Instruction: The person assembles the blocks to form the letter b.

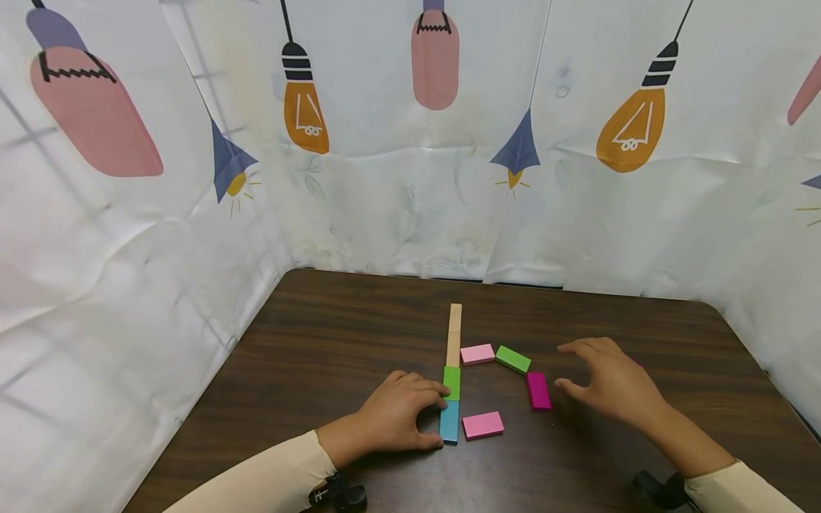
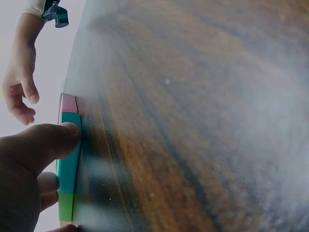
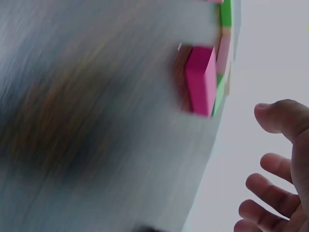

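Several flat blocks lie on a table. A straight row runs away from the person: a blue block [image 1: 450, 422], a light green block [image 1: 452, 382], then wooden blocks [image 1: 454, 331]. My left hand [image 1: 400, 413] lies along the row's left side, fingertips touching the light green block and thumb by the blue one. In the left wrist view, its thumb [image 2: 63, 137] overlaps the blue block. My right hand [image 1: 609, 377] hovers right of a magenta block [image 1: 539, 391], fingers spread and holding nothing. A pale pink block [image 1: 477, 355] and a darker green block [image 1: 513, 359] curve from row to magenta block.
A pink block [image 1: 483, 425] lies right of the blue one. Behind the right hand shows a sliver of magenta [image 1: 638, 364], mostly hidden. The dark wooden table [image 1: 346, 320] meets a white printed curtain [image 1: 385, 206] at its far and left edges.
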Available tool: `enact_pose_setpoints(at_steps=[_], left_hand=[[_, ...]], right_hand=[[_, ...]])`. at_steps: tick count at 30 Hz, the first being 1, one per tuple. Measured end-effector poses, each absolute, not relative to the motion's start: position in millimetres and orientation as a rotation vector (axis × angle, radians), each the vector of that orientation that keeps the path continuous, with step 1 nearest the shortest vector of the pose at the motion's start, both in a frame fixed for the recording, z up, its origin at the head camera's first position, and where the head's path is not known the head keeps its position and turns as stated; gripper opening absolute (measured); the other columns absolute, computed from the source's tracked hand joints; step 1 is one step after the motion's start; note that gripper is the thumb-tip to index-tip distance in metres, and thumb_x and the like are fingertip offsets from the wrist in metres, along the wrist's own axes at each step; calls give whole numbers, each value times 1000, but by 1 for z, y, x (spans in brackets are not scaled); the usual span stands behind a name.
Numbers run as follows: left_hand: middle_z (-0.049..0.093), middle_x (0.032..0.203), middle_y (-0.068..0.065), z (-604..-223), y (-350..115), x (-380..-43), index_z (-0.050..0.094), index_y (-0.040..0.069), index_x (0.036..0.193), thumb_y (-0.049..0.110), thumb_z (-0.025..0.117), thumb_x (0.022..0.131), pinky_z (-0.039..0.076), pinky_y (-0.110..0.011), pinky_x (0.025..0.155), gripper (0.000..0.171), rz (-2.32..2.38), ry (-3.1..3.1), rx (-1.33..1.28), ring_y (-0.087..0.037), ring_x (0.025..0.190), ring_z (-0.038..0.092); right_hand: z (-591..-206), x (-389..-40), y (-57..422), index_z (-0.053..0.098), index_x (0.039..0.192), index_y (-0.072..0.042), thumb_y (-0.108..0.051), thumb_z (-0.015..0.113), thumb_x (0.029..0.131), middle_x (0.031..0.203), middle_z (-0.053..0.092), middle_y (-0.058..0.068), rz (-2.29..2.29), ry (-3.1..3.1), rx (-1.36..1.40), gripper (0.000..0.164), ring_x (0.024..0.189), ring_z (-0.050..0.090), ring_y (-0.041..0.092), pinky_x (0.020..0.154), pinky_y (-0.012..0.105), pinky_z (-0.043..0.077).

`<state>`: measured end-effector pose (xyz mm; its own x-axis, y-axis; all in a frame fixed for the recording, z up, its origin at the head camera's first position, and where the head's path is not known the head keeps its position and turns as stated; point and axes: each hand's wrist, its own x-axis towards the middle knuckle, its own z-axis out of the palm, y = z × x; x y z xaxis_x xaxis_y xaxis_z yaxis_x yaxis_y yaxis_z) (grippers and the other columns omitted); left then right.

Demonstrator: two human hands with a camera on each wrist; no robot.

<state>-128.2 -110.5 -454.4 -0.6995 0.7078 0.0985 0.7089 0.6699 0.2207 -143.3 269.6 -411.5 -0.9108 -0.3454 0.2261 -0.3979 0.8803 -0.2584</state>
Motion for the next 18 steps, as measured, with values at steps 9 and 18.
enact_pose_setpoints(at_steps=[9,18], left_hand=[[60,139,14,-454,-110,-128,73,25,120,57,78,84,42,-41,100,49,-376,-2877,-1212,-10,122,56],[60,139,13,-454,-110,-129,73,25,121,57,78,84,42,-41,100,49,-373,-2873,-1214,-10,123,56]], right_hand=[[-418,-154,302,65,133,-6,-38,84,84,135,60,21,461,-2917,479,61,126,46,45,90,66,46],[-431,-161,330,61,135,-1,-48,84,82,138,54,29,475,-2962,377,74,128,41,52,94,73,38]])
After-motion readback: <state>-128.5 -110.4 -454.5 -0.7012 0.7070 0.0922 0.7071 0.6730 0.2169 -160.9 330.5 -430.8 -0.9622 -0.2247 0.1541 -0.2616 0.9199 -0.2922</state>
